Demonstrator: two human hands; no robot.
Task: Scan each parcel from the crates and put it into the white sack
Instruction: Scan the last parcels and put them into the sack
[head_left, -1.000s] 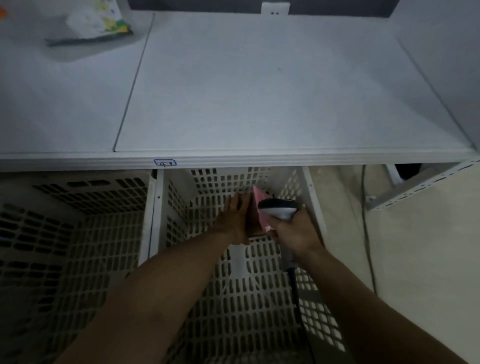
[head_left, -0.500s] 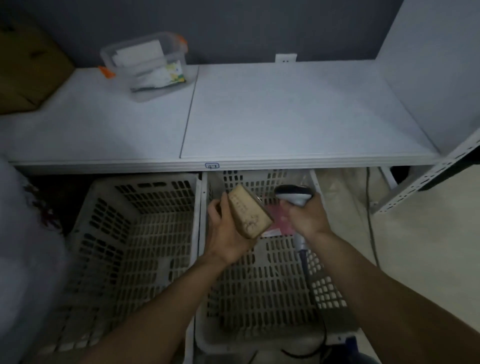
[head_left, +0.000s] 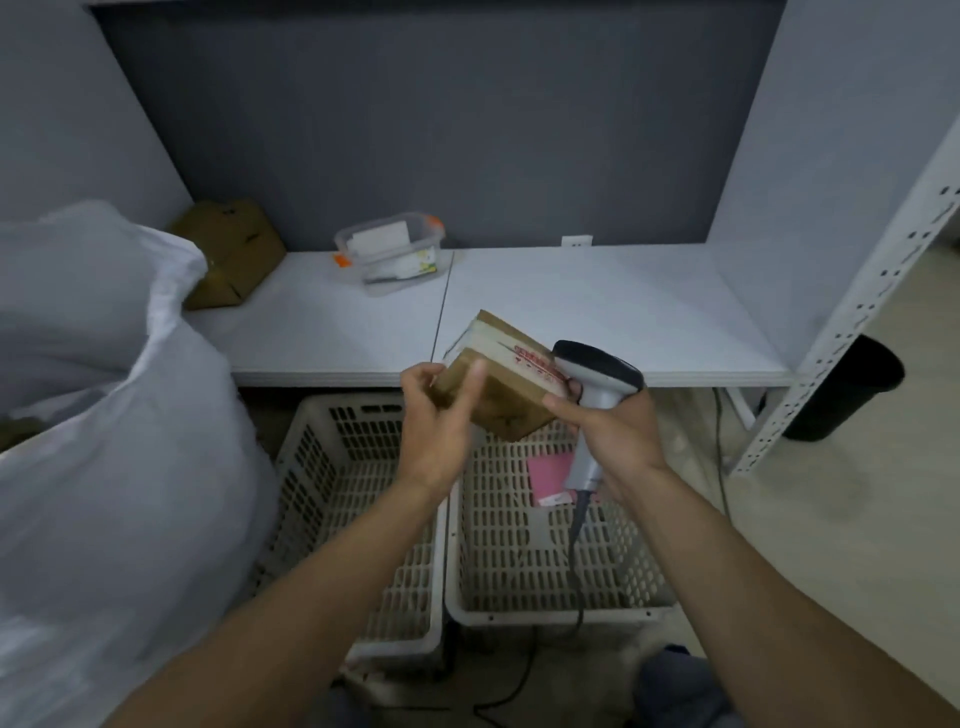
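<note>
Two hands share one brown parcel (head_left: 496, 384) above the crates (head_left: 561, 613), by the front edge of the counter (head_left: 623, 312). The left hand (head_left: 434, 415) grips its corner and the right hand (head_left: 613, 431) clasps the scanner (head_left: 597, 374). Held only at that corner, it could slip; a label turned away would spoil the scan.

- Dim, flat indoor light with a cool grey-blue cast.
- Shadows are soft; the darkest patch lies under the shelf (head_left: 597, 312), along its near edge.
- Motion blur smears the left hand (head_left: 434, 421) and the white sack (head_left: 104, 441) at left.
- Wide-angle distortion leans the shelf upright (head_left: 852, 322) at right inward.
- Fine detail is soft and grainy throughout.
</note>
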